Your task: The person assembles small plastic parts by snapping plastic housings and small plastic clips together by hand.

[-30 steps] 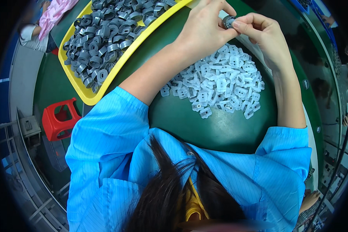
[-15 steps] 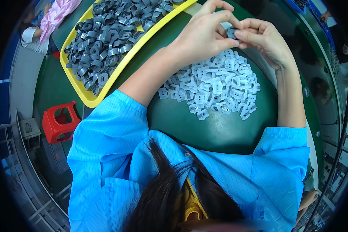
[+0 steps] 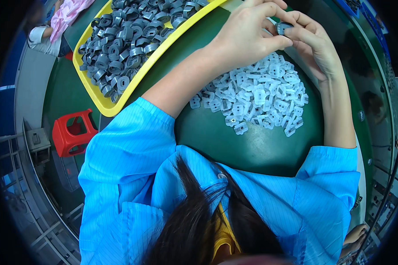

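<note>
Beyond the pile, my two hands meet over the far side of the green table. Between their fingertips is a small grey plastic ring part (image 3: 284,28), its rounded side showing. My left hand (image 3: 253,35) pinches at it from the left, thumb and bent fingers curled close. From the right, my right hand (image 3: 313,44) grips it between thumb and forefinger. The fingers hide part of the ring, and whether anything sits inside it I cannot make out. Just below the hands lies a heap of translucent white plastic pieces (image 3: 259,95) with small slots.
A yellow tray (image 3: 132,88) at the upper left holds many grey ring parts (image 3: 119,48). The green table (image 3: 247,152) curves around me. A red stool (image 3: 73,132) stands on the left. Another person's arm (image 3: 40,35) shows at the far left, near pink cloth (image 3: 68,15).
Both hands have shifted slightly right and farther away with the grey ring part, which shows a different side now. The whole view has also shifted a little.
</note>
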{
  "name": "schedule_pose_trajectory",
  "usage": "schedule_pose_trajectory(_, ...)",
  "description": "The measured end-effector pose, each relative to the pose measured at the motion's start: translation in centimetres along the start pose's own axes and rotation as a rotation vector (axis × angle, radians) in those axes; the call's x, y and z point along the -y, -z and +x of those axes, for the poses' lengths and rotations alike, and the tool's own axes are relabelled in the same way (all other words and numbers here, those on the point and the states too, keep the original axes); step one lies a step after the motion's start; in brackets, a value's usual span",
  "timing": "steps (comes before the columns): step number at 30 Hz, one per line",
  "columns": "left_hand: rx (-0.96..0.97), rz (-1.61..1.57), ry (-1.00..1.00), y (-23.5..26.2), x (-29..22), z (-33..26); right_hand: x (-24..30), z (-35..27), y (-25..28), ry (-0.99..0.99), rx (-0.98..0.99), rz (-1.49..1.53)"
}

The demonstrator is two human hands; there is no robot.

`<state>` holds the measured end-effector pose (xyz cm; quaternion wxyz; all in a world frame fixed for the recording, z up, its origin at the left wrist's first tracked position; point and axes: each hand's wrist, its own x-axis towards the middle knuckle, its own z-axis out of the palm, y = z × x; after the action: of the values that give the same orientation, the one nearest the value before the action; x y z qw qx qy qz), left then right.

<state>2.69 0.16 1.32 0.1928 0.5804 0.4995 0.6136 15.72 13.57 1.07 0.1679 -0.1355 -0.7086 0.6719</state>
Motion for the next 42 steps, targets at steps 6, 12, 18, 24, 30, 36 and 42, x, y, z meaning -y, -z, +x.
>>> schedule_pose_trajectory(6, 0.088, 0.59, -0.066, 2.3, 1.2, 1.4, -2.1, 0.6, 3.4, -0.155, -0.284, -0.065)
schedule_pose_trajectory(12, 0.168, 1.176, 0.152, 10.7, 1.5, 3.5, -4.5, 1.6, 7.3, 0.038, -0.666, -0.714)
schedule_pose_trajectory(18, 0.373, 1.011, 0.357, 10.5, -2.6, 3.7, -3.8, 1.6, 5.8, 0.161, -0.575, -0.622)
schedule_pose_trajectory(24, 0.571, 1.11, 0.462, 11.0, -1.0, 5.2, -3.7, 1.3, 4.3, 0.161, -0.491, -0.629)
schedule_pose_trajectory(30, 0.609, 0.718, 0.033, 14.3, -0.5, 3.1, -2.2, 1.3, 2.4, 0.155, -0.396, -0.546)
schedule_pose_trajectory(36, 0.26, 1.242, 0.119, 11.1, 2.3, 3.3, -1.0, 0.7, -2.0, 0.272, -0.16, -0.648)
schedule_pose_trajectory(42, 0.008, 0.905, 0.05, 7.3, -2.9, 2.8, -1.0, 2.1, -4.3, 0.51, 0.146, -0.901)
